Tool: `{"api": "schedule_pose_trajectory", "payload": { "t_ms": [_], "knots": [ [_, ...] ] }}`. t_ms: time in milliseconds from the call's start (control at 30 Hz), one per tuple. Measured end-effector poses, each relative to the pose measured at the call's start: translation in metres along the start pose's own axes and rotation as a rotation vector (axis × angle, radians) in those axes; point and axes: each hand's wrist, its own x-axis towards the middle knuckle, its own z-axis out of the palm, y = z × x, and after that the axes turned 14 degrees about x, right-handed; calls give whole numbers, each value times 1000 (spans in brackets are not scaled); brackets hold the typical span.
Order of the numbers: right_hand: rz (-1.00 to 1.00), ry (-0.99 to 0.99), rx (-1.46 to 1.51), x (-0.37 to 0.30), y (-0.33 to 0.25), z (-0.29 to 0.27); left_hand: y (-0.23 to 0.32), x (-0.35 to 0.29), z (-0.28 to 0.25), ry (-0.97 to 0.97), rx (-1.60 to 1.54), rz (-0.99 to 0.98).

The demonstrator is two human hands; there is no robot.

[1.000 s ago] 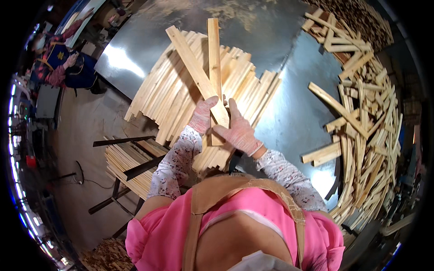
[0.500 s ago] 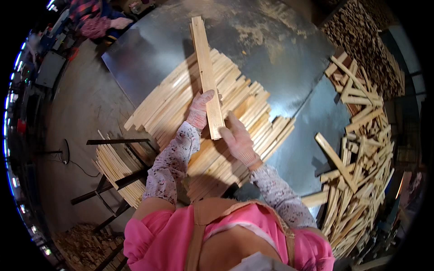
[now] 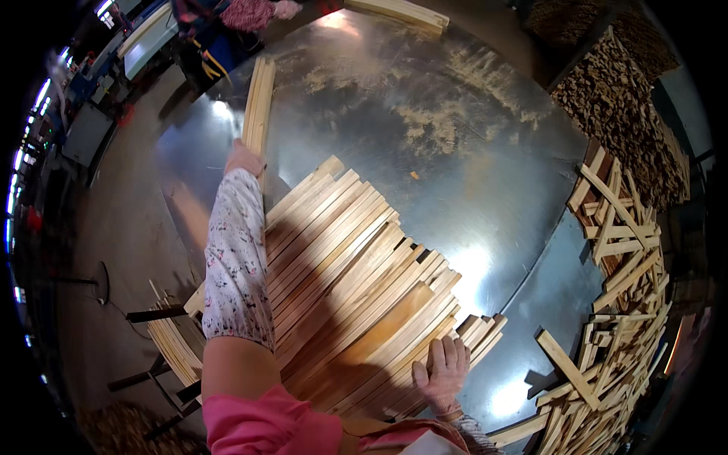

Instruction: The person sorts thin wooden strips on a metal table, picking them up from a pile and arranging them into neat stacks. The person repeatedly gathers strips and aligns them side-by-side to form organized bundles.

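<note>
With my left arm stretched out to the far left, my gloved left hand (image 3: 245, 159) is closed round a few pale wooden slats (image 3: 259, 102), their length pointing away from me over the metal tabletop (image 3: 341, 114). Below and to the right lies a broad layer of wooden slats (image 3: 334, 265), set side by side at a slant with uneven ends. My right hand (image 3: 444, 373), also gloved, rests on the near right part of that layer, its fingers spread and bent over the slat ends. The underside of my left hand's grip is hidden.
A large heap of loose offcuts (image 3: 607, 356) fills the right side, one stick (image 3: 567, 368) jutting over the table. Stacked wood (image 3: 622, 114) stands far right. More slats (image 3: 398, 11) lie at the far edge. Sawdust (image 3: 440, 125) covers part of the tabletop. Another person (image 3: 227, 34) is at the far left.
My left hand has swung far forward and left with slats in it. My right hand has left the held wood and come down nearer me onto the layer. The view has shifted too.
</note>
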Motion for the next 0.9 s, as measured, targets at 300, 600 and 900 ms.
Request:
{"api": "schedule_pose_trajectory", "payload": {
  "t_ms": [300,600,900],
  "knots": [
    [15,6,6,-1,7,8,20,-51,9,-62,195,14],
    [95,117,198,-7,-12,-35,-1,-316,-29,91,-293,833],
    [527,-369,246,-173,-6,1,-129,-587,6,2,-361,1060]
  ]
}}
